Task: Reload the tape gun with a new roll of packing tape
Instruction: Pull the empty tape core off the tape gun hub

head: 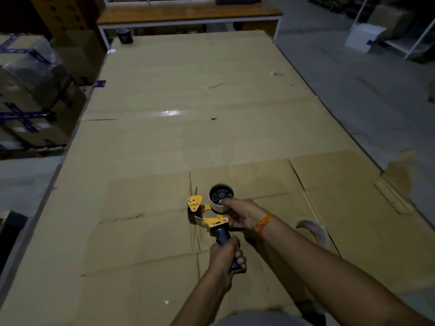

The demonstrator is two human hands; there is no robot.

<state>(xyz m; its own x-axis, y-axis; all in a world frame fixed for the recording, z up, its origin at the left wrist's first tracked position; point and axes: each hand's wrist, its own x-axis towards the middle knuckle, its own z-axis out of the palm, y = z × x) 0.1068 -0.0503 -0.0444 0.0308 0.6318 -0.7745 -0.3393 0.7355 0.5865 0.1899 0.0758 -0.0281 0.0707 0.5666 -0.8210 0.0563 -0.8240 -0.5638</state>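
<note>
Cardboard point(179, 137) sheets cover the whole work surface, flattened and overlapping. Taped cartons point(28, 95) are stacked far to the left of both hands; what is inside them cannot be seen. A wooden bench point(188, 12) stands beyond the far edge, with a dark cup-like container point(125, 35) near its leg, contents hidden. The tape gun point(211, 217), yellow with a dark handle, is held just above the cardboard. The left hand point(227, 257) wraps its fingers tight around the handle. The right hand point(242, 215) grips the frame, its forefinger stretched onto the hub of the nearly spent roll point(221, 198). The new roll of tape point(310, 229) lies on the cardboard just right of the right wrist, partly hidden by the forearm.
</note>
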